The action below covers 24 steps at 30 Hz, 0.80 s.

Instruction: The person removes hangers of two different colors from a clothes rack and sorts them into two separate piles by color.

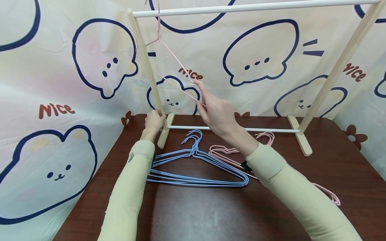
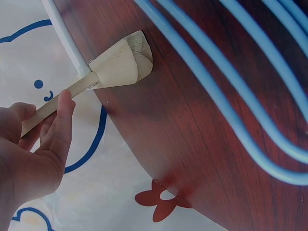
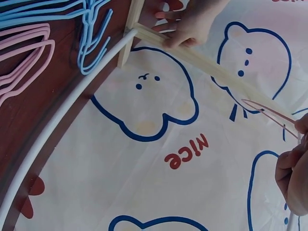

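My right hand holds a pink hanger by one end, thumb and fingers pinching its wires. The hanger is raised in front of the clothes rack's left side, its hook up at the white top rail; whether the hook rests over the rail is hard to tell. Low on the rack's left wooden post, just above the foot, my left hand grips the wood. The left wrist view shows the fingers curled round the post. In the right wrist view the right hand is partly cut off.
Several blue hangers lie stacked on the dark brown table before the rack. More pink hangers lie to their right, partly behind my right forearm. A lower white rail joins the rack's feet. Printed cloth hangs behind.
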{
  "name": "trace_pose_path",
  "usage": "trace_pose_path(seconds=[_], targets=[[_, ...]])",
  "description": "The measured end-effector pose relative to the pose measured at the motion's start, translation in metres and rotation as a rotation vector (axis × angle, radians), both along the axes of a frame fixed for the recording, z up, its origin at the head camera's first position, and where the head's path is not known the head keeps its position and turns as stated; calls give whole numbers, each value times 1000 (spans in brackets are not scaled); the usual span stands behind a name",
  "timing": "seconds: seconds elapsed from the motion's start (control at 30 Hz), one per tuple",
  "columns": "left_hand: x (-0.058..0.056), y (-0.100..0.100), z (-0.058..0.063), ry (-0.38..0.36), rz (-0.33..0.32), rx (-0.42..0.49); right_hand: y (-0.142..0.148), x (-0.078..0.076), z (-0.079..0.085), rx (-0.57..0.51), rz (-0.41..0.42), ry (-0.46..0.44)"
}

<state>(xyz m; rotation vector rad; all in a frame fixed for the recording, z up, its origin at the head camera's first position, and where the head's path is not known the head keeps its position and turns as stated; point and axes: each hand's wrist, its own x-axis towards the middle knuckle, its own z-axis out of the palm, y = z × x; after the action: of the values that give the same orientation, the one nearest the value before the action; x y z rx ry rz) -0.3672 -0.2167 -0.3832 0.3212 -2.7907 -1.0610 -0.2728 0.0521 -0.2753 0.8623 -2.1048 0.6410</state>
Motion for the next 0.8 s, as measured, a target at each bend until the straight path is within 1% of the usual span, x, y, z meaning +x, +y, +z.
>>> trace_pose_path(seconds=[0.23, 0.43, 0.57, 0.7, 0.8], targets=[[1, 1, 1, -5, -2, 2, 19, 14, 3, -82, 62, -28], [1, 1, 0, -4, -1, 5, 43, 28, -2, -135, 93, -45], [0, 0, 0, -3, -3, 6, 61, 39, -8, -189, 123, -88], [-1, 0, 1, -8, -3, 7, 81, 53, -19, -257, 157, -160], [-2, 1, 0, -7, 4, 2, 98, 63, -28, -300, 166, -225]])
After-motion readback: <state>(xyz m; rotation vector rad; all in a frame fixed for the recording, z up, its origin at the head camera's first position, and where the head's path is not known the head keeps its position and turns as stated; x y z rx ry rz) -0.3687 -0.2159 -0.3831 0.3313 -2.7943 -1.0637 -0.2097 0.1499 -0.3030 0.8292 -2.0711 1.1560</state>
